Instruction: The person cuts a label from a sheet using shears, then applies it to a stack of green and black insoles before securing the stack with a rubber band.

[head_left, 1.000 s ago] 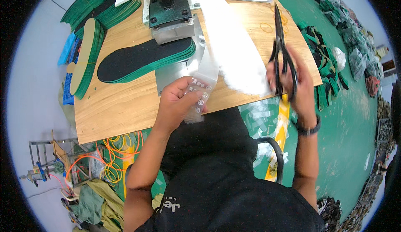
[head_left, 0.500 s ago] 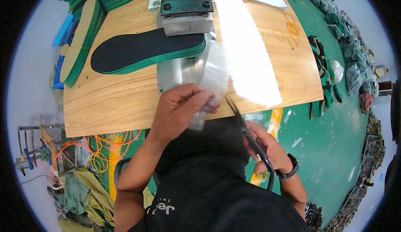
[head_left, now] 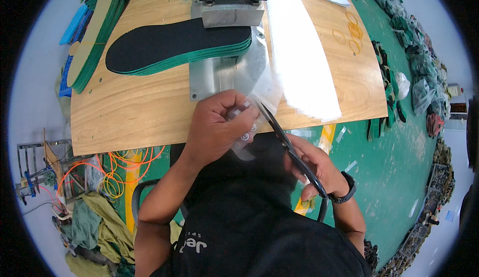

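Cutting at the near edge of the tabletop (head_left: 134, 115). The left hand (head_left: 218, 127) is pinching a clear strip (head_left: 268, 87) with printed marks between thumb and fingers; the strip is standing over the middle of the near edge, its upper part spreading above the plate (head_left: 203, 80) and its lower end hanging past the edge. The right hand (head_left: 315, 166), beyond that same edge, is clamping the handles of black scissors (head_left: 295, 158), whose tips are pointing up and left, meeting the strip close beside the left thumb. Whether film is lying between the blades cannot be told. The step in hand appears to be trimming the strip; the next move seems to be calling for a steady left pinch, fingertips clear of the blades, and a squeeze of the right hand. Toward the far edge, black-and-green insoles (head_left: 177, 45) are lying with one end beneath the press (head_left: 233, 15). A banded stack (head_left: 95, 31) is resting along the left edge, a white sheet (head_left: 305, 72) is reaching nearly to the near edge, and rubber bands (head_left: 355, 30) are lying toward the right edge.
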`<control>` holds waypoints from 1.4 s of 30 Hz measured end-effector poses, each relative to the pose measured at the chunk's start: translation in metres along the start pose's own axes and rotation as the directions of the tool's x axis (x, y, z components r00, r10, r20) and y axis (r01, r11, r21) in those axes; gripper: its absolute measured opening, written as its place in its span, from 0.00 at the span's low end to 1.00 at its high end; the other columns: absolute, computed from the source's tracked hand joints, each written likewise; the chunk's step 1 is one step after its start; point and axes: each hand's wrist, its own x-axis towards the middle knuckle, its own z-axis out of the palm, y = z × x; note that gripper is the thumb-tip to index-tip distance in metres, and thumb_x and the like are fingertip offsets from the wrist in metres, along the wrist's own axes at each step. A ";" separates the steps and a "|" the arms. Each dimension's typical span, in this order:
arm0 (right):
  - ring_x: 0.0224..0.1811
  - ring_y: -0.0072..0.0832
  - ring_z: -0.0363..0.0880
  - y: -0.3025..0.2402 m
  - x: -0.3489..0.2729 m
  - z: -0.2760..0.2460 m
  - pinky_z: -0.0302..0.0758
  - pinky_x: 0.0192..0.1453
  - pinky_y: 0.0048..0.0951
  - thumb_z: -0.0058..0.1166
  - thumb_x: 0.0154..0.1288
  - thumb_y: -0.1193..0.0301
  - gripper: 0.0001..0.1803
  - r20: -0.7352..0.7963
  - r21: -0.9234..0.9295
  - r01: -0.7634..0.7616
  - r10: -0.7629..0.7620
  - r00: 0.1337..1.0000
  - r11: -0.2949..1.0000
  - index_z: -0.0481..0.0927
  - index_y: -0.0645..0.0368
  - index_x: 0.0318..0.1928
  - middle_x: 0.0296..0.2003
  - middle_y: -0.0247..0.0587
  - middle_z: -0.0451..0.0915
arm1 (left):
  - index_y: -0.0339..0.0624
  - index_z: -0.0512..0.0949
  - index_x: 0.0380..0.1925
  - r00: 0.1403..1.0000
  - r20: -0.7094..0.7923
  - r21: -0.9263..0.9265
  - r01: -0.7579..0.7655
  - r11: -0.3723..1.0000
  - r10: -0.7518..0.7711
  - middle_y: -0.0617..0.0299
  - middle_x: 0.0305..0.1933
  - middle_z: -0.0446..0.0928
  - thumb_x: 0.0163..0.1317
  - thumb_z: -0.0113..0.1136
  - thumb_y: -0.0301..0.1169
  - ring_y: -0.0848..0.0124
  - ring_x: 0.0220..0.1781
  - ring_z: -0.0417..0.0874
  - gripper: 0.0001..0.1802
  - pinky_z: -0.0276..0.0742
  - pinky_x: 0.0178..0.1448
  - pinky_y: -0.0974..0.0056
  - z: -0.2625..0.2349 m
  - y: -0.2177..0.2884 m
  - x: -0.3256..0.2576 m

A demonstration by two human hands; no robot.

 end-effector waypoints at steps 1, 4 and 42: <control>0.40 0.24 0.72 0.001 0.001 0.000 0.71 0.45 0.25 0.76 0.35 0.48 0.63 0.004 -0.002 0.007 -0.007 1.000 1.000 0.56 0.60 0.69 0.51 0.36 0.73 | 0.38 0.76 0.28 1.000 -0.004 0.040 -0.010 0.999 0.010 0.68 0.22 0.75 0.60 0.59 0.27 0.84 0.22 0.73 0.05 0.68 0.26 0.77 0.000 -0.001 0.000; 0.39 0.24 0.72 0.004 0.002 0.000 0.71 0.44 0.25 0.76 0.35 0.48 0.63 0.016 -0.019 0.016 -0.016 1.000 1.000 0.56 0.60 0.69 0.50 0.36 0.73 | 0.39 0.76 0.26 0.999 -0.017 0.150 -0.048 0.987 0.051 0.71 0.21 0.72 0.59 0.60 0.27 0.86 0.21 0.69 0.05 0.64 0.25 0.77 -0.002 -0.006 -0.001; 0.26 0.42 0.76 -0.035 0.066 0.050 0.70 0.30 0.35 0.60 0.61 0.65 0.12 -0.028 -0.437 0.468 -0.532 0.847 0.768 0.76 0.61 0.35 0.25 0.48 0.75 | 0.32 0.81 0.38 0.864 0.042 0.142 -0.503 0.853 0.503 0.48 0.51 0.78 0.60 0.57 0.23 0.61 0.54 0.75 0.08 0.70 0.58 0.60 -0.015 0.009 -0.036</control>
